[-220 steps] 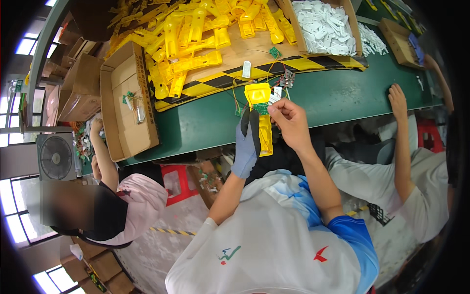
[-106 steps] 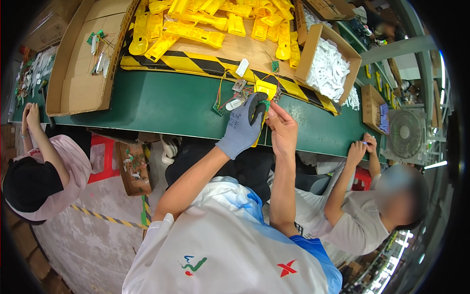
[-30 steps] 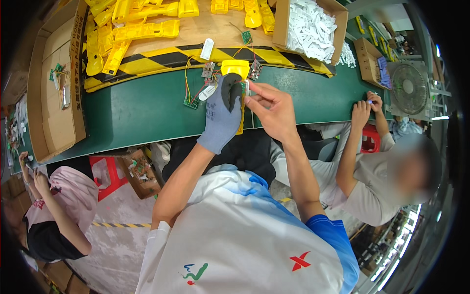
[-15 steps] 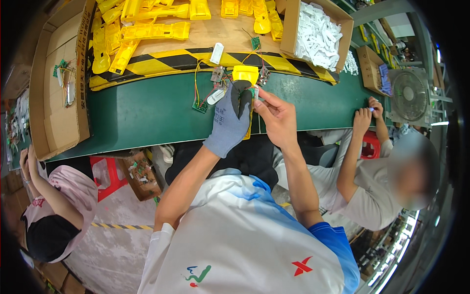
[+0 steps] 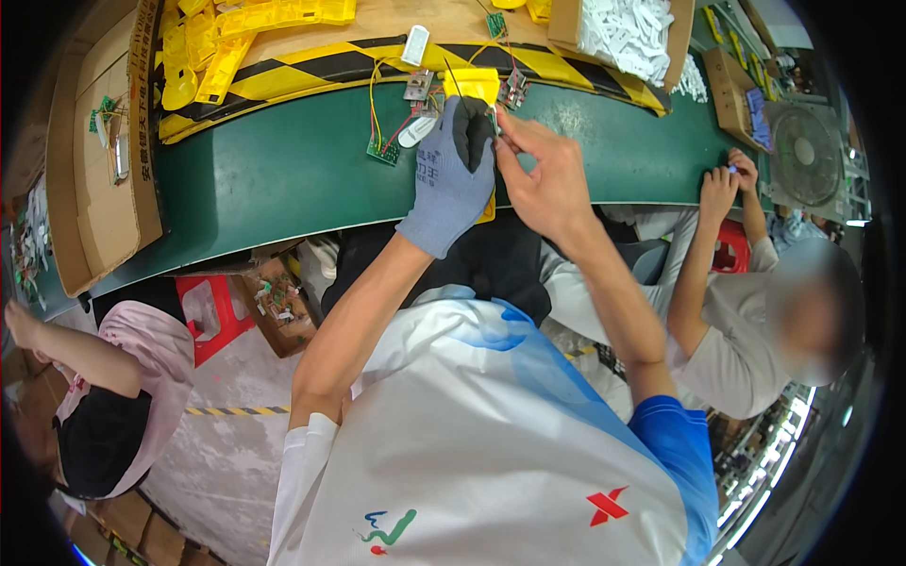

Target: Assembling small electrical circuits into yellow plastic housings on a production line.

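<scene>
My left hand, in a blue-grey glove with dark fingertips, is closed around a yellow plastic housing at the green bench's edge. The housing's lower end shows below the glove. Against its right side, my bare right hand pinches with thumb and forefinger; what lies between them is too small and covered to make out. A thin dark wire sticks up above the glove. Left of the housing lie a green circuit board on wires, a white oval piece and a small metallic part. Another metallic part sits to its right.
A striped ledge carries yellow housings, a white cap and a small green board. Cardboard boxes stand left and, with white parts, back right. Co-workers sit on both sides; a fan stands right.
The view has shifted, so bench and parts sit higher. My right fingers have closed in on the housing's side, covering the small white and green part seen before. The left co-worker's arm has moved.
</scene>
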Demonstrator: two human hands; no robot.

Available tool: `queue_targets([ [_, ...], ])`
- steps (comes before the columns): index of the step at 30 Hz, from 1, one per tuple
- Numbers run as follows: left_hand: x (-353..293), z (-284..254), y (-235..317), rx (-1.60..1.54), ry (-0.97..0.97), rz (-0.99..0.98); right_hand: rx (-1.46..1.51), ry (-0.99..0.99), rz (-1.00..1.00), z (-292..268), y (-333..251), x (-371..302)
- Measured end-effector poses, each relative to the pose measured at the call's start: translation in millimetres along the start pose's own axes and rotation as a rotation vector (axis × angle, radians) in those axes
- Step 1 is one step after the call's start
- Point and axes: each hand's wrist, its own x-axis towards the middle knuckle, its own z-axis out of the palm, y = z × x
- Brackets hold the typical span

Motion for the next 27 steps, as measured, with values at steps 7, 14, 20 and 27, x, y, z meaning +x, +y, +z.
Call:
queue_targets([
  [7, -3, 4, 8, 0.04, 0.028, -0.037, 0.013, -0.13, 0.047, -22, -8, 10],
  [14, -14, 18, 9, -0.991, -0.219, -0.647, -0.31, 0.061, -0.238, -38, -23, 6],
  [20, 11, -62, 90, 0.191, -0.549, -0.113, -0.297, 0.059, 0.034, -104, 23, -31],
  [27, 131, -180, 11, 1.309, -0.086, 0.268, -0.724, 0.35, 0.426, -173, 180, -22],
])
